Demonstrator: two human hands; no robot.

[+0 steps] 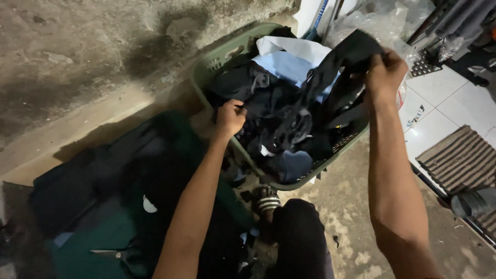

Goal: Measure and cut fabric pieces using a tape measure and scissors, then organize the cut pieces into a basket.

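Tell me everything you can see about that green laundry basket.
The basket is dull green plastic with rounded corners, slotted walls and a handle cut-out near its far rim. It sits on the concrete floor beside a pile of dark clothes. It is heaped with dark garments plus pale blue and white cloth. The left hand grips clothing at its near rim; the right hand lifts a black garment above it.

Head camera looking steeply down, close over the work.

It is facing down and forward along both forearms onto the green laundry basket (pixel 206 70) on the concrete floor (pixel 77 46), sitting near enough that the person's own knee is filling the lower edge.
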